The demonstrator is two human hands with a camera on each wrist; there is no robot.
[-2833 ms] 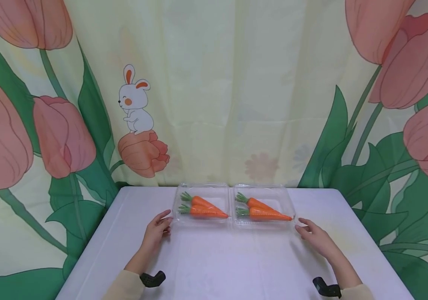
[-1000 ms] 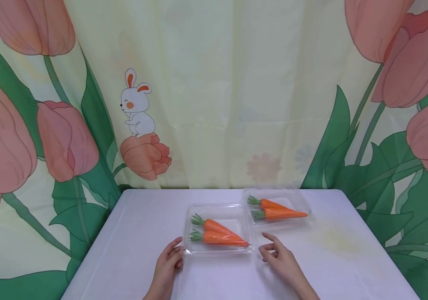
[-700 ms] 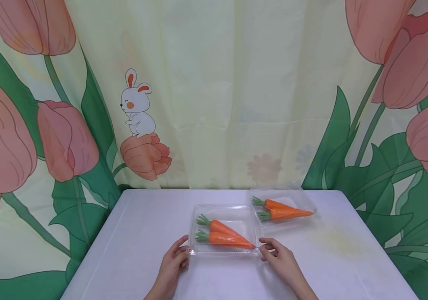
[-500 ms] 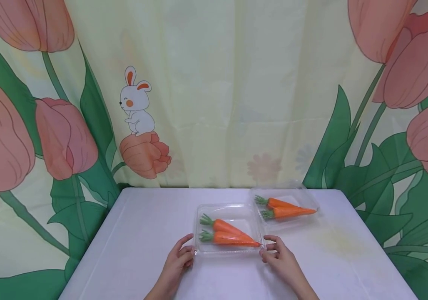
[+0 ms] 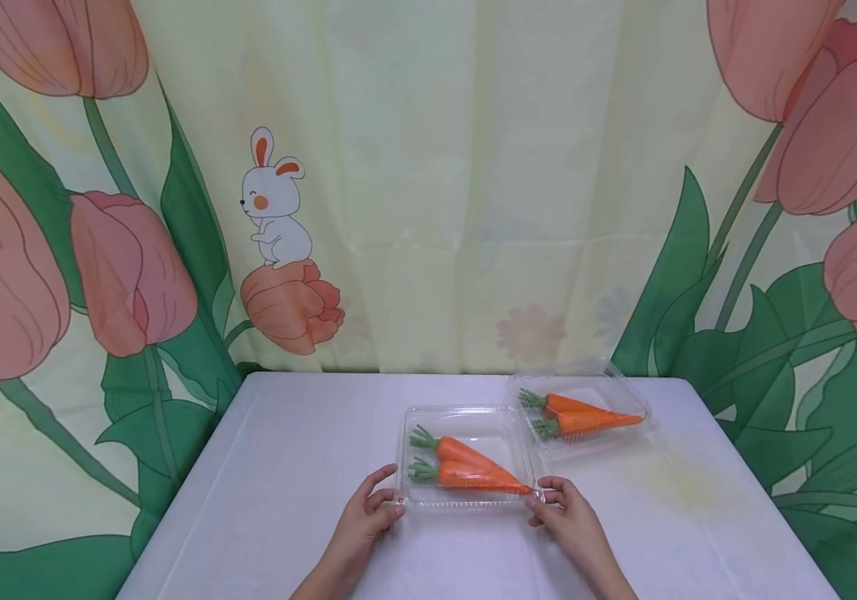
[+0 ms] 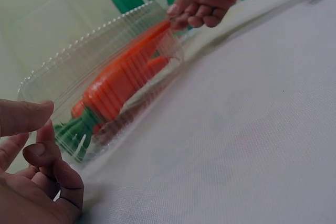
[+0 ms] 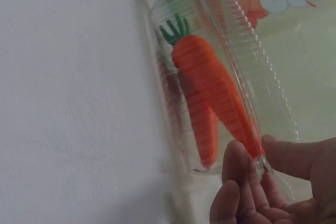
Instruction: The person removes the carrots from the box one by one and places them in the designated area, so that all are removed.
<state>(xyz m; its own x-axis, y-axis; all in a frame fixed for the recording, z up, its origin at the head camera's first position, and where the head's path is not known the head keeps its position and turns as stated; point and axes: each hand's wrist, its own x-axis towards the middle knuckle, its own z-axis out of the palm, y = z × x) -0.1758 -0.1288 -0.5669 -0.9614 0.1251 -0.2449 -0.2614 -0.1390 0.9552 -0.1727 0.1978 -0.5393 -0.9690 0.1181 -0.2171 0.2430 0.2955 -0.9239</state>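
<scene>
A clear plastic box [image 5: 466,497] holds two orange carrots [image 5: 473,467] with green tops, their tips to the right. My left hand [image 5: 364,521] pinches the box's front left corner between thumb and fingers. At the front right corner, my right hand [image 5: 571,525] pinches the rim, beside the carrot tips. In the right wrist view the thumb and fingers of my right hand [image 7: 268,187] lie on either side of the box edge. The left wrist view shows my left hand [image 6: 39,166] by the green tops.
A second clear box [image 5: 634,392] with two carrots [image 5: 593,419] stands behind and to the right, close against the first one. Both are on a white-covered table [image 5: 286,450]. A curtain [image 5: 413,167] printed with tulips and a rabbit hangs behind the table.
The near box has come forward from the back row, then slid rightward with my left hand. My right hand has come to its right corner and pinches it. The other box has shifted right.
</scene>
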